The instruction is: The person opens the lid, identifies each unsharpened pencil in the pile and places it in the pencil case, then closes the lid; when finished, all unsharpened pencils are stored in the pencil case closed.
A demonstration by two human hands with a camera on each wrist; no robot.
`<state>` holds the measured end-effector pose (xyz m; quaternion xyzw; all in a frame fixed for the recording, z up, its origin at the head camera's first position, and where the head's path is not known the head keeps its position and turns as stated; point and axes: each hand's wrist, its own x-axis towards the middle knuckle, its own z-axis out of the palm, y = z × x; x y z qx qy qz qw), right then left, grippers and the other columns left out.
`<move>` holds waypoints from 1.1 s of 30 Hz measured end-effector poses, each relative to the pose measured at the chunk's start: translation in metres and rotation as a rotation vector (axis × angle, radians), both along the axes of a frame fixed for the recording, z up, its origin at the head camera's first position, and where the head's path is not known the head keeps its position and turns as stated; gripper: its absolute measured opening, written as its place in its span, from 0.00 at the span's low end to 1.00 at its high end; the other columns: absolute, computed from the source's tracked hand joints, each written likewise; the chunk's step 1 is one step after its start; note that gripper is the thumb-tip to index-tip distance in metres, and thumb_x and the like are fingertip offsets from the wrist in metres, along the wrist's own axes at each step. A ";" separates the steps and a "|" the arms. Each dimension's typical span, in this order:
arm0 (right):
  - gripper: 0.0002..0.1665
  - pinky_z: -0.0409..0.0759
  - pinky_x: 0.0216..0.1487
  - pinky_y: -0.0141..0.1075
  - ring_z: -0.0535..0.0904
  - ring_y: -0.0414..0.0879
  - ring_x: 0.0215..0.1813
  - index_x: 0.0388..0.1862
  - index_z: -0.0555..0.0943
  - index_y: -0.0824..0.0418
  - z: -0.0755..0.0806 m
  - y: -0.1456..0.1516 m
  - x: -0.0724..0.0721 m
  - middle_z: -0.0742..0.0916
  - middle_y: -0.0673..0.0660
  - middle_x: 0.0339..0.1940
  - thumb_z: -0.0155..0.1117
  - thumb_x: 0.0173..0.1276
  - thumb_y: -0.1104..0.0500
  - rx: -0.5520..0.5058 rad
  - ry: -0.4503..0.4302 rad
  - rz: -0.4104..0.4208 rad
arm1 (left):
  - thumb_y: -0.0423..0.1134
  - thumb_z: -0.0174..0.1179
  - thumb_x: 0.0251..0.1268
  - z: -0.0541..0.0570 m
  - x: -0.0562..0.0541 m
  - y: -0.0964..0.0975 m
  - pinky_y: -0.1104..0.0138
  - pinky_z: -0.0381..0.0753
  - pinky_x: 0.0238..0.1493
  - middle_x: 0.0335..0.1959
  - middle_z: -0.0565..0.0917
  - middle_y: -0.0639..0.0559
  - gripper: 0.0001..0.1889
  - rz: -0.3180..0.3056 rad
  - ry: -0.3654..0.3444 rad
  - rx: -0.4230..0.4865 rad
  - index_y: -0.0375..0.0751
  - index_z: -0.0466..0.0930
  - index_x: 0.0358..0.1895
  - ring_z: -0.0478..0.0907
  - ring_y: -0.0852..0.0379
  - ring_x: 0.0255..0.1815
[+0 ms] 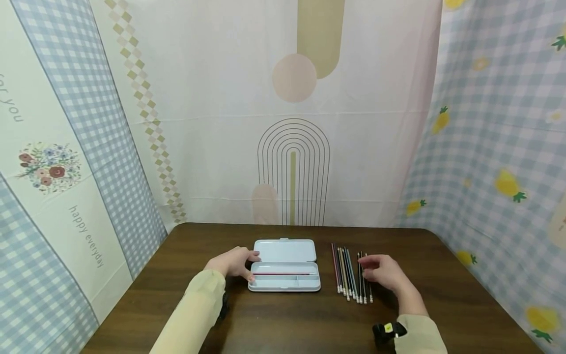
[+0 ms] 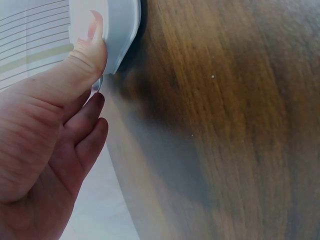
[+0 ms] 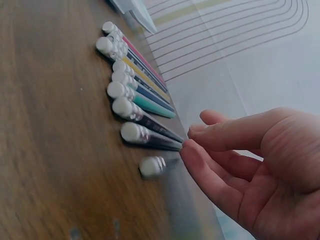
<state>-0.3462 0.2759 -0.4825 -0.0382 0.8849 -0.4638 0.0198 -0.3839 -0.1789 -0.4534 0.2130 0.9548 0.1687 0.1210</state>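
Note:
A white pencil case [image 1: 285, 284] lies unfolded on the table, its lid [image 1: 285, 250] tipped back toward the wall. One dark red pencil [image 1: 283, 274] is in its tray. My left hand [image 1: 232, 263] grips the case's left end; in the left wrist view the thumb [image 2: 87, 55] lies over the white rim. To the right of the case, several pencils [image 1: 347, 273] lie side by side, white erasers toward me. My right hand [image 1: 384, 270] is at the rightmost black pencils [image 3: 155, 137], fingertips close by their barrels and slightly apart, with nothing visible between them.
The dark brown wooden table [image 1: 283, 324] reaches back to a patterned cloth wall [image 1: 212, 162]. Checked cloths hang along both sides. A black wrist camera [image 1: 386, 332] is strapped at the right sleeve.

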 end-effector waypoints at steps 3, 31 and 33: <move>0.23 0.89 0.51 0.49 0.85 0.54 0.52 0.61 0.85 0.71 0.001 -0.003 -0.001 0.88 0.65 0.54 0.69 0.67 0.73 0.047 0.013 0.000 | 0.44 0.82 0.55 0.000 0.001 0.001 0.45 0.67 0.78 0.76 0.77 0.48 0.34 0.005 -0.002 0.002 0.42 0.85 0.68 0.68 0.40 0.79; 0.25 0.86 0.48 0.51 0.84 0.58 0.55 0.59 0.87 0.68 -0.001 -0.006 -0.003 0.89 0.63 0.53 0.75 0.61 0.72 0.175 0.042 -0.020 | 0.45 0.81 0.56 0.000 0.003 0.002 0.47 0.68 0.78 0.77 0.76 0.48 0.35 -0.005 0.021 -0.023 0.41 0.85 0.68 0.67 0.40 0.80; 0.26 0.86 0.48 0.52 0.84 0.59 0.55 0.59 0.87 0.67 -0.001 -0.006 -0.003 0.88 0.63 0.53 0.76 0.60 0.71 0.180 0.043 -0.019 | 0.45 0.81 0.55 0.000 0.003 0.002 0.47 0.68 0.78 0.77 0.76 0.48 0.35 -0.003 0.023 -0.027 0.42 0.85 0.68 0.67 0.40 0.80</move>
